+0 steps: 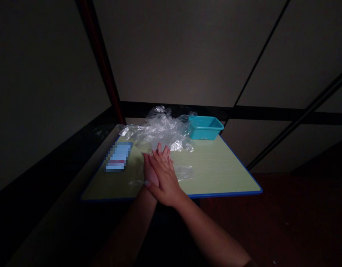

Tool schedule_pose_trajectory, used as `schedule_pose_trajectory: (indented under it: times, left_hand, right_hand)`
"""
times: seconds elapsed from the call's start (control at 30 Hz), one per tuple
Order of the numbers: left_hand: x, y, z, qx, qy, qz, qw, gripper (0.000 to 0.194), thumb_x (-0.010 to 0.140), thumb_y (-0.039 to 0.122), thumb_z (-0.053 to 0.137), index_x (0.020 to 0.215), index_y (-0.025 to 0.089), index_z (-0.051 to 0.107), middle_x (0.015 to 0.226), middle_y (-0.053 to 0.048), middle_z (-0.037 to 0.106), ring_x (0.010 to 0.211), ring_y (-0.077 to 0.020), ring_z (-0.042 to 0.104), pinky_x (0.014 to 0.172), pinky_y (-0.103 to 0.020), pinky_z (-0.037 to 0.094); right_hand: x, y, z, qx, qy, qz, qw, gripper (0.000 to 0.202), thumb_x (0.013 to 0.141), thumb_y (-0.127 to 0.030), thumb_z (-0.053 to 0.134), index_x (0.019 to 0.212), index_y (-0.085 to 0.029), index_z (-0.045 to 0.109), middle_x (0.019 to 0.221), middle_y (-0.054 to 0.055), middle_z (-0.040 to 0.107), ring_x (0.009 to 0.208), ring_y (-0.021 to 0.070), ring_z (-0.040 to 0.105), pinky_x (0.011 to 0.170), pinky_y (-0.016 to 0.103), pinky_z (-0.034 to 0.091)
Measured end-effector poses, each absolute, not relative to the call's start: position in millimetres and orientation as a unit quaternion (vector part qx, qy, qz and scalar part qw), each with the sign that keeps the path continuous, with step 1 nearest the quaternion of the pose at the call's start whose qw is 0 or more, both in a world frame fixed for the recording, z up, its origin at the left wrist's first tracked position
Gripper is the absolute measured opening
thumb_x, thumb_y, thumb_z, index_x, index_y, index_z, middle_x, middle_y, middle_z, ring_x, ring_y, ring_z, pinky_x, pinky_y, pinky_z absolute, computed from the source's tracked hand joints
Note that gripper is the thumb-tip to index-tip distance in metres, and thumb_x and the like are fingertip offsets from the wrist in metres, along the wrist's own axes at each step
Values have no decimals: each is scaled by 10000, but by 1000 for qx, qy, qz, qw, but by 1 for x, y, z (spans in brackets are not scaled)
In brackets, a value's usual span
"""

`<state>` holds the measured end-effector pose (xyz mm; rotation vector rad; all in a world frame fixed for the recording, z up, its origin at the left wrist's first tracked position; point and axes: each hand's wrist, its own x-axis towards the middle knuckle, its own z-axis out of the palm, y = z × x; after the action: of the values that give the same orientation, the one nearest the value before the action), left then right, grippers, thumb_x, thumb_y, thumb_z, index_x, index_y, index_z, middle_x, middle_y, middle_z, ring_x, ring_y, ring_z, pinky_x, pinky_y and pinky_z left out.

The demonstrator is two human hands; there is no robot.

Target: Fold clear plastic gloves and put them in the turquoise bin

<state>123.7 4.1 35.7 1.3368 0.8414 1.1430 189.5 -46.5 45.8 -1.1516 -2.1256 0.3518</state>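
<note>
My right hand (167, 181) lies flat across the back or palm of my left hand (150, 171); which side it covers I cannot tell. The fingers of both hands are stretched out, and the left fingertips show past the right ones. A thin piece of clear plastic film (186, 172) lies flat on the table beside and partly behind the hands. Just beyond the fingertips sits a large crumpled heap of clear plastic (162, 128). I see nothing held in either hand, though the space between them is hidden.
A light wood-coloured table (223, 170) with a blue edge carries these things. Toward its back right stands a turquoise plastic basket (205, 133), touching the plastic heap. A phone-like blurred rectangle (119, 156) lies at the left. Panelled walls (176, 52) rise behind and left.
</note>
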Motion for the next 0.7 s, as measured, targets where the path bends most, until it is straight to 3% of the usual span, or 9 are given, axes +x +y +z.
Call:
schedule_pose_trajectory:
  times: [0.13,0.2,0.27,0.4,0.43,0.5,0.57,0.63,0.7]
  left_hand:
    - [104,12,47,558,320,496,583,808,806,653,-245,1521,320,-69,1558,-63,327,1421,-214,326,1013,-521,399]
    - [101,15,51,541,305,523,584,794,825,617,-254,1525,312,-39,1566,-70,305,1423,-204,319,1003,-507,415]
    - [109,13,52,546,303,533,571,756,870,555,-238,1529,304,31,1561,-76,313,1405,-195,353,991,-497,429]
    - [139,-7,49,603,380,501,491,684,969,425,-66,1436,223,391,1518,-71,400,1372,-169,404,1059,-456,381]
    - [143,-14,49,611,396,493,477,662,979,414,-12,1332,265,529,1479,-53,462,1383,-160,384,1088,-444,352]
    - [143,-26,53,620,385,473,493,642,979,430,-6,1386,299,473,1489,14,446,1405,-151,344,1118,-450,321]
    - [133,-34,60,619,332,452,549,718,939,475,-140,1477,350,319,1479,20,455,1391,-175,378,1102,-510,337]
    - [121,-36,66,620,278,434,592,788,866,500,-274,1531,343,119,1497,-11,431,1366,-204,421,1064,-548,371]
    - [116,-36,68,628,250,445,587,807,822,521,-322,1536,326,-1,1530,-29,381,1383,-214,395,1040,-540,399]
  right_hand:
    - [187,-69,38,-416,-853,130,289,996,744,-542,648,1542,-192,166,1615,116,67,1482,319,8,1153,588,33]
    - [190,-80,36,-391,-877,128,247,935,743,-587,645,1525,-281,235,1617,81,70,1476,352,16,1121,645,-16]
    - [194,-84,39,-401,-879,113,234,800,831,-581,560,1517,-324,239,1608,58,141,1476,331,77,1106,649,-79]
    - [207,-70,59,-419,-876,42,234,564,937,-478,444,1479,-379,323,1589,-2,221,1468,288,161,1121,595,-124]
    - [211,-65,65,-421,-876,27,232,545,940,-480,433,1469,-386,342,1585,-17,235,1469,291,153,1123,590,-129]
    - [221,-56,75,-444,-865,12,232,533,933,-502,429,1454,-409,363,1580,-47,251,1473,307,118,1115,597,-148]
    - [234,-49,82,-492,-829,26,264,521,923,-535,419,1435,-441,383,1587,-73,224,1476,324,78,1093,623,-169]
    - [246,-43,86,-528,-760,85,369,571,916,-588,361,1463,-424,336,1601,-77,171,1479,325,42,1102,638,-125]
    - [253,-39,87,-521,-675,154,499,650,923,-612,258,1524,-386,156,1613,-74,124,1481,293,67,1144,613,24]
